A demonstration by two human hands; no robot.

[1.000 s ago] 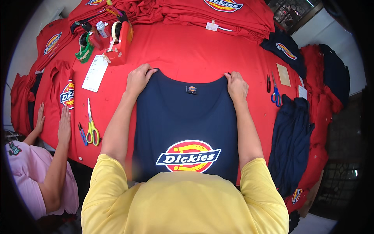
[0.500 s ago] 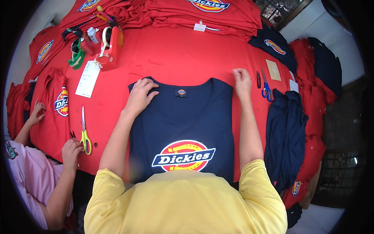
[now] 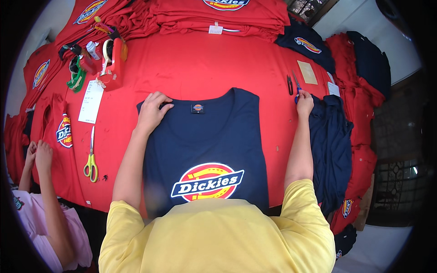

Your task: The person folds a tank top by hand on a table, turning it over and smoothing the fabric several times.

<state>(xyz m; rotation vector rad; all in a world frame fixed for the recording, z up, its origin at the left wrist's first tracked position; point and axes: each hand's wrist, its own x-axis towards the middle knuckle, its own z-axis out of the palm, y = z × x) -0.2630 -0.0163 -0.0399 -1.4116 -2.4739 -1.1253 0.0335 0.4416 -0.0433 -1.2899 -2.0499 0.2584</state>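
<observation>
A navy blue sleeveless top (image 3: 205,141) lies face up in front of me, with a red, yellow and white oval print on its chest and a small label at the neck. My left hand (image 3: 154,111) holds its left shoulder beside the neckline, thumb and fingers closed on the cloth. Off to the right, my right hand (image 3: 305,104) has its fingers around the blue handles of a pair of scissors (image 3: 297,83), whose blades still point away on the table. The fingers hide most of those handles. Small dark thread snips (image 3: 290,85) lie just left of the scissors.
Yellow-handled scissors (image 3: 91,166), a white paper slip (image 3: 91,102) and red and green tape dispensers (image 3: 113,66) are on the left of the red-covered table (image 3: 214,59). Folded red garments (image 3: 218,20) are piled behind. Crumpled navy cloth (image 3: 330,145) lies right. A co-worker's hands (image 3: 43,157) are at left.
My right hand has moved right, from beside the top's shoulder to the blue scissors. My left hand stays at the other shoulder. The co-worker's hands have come together, away from the yellow scissors.
</observation>
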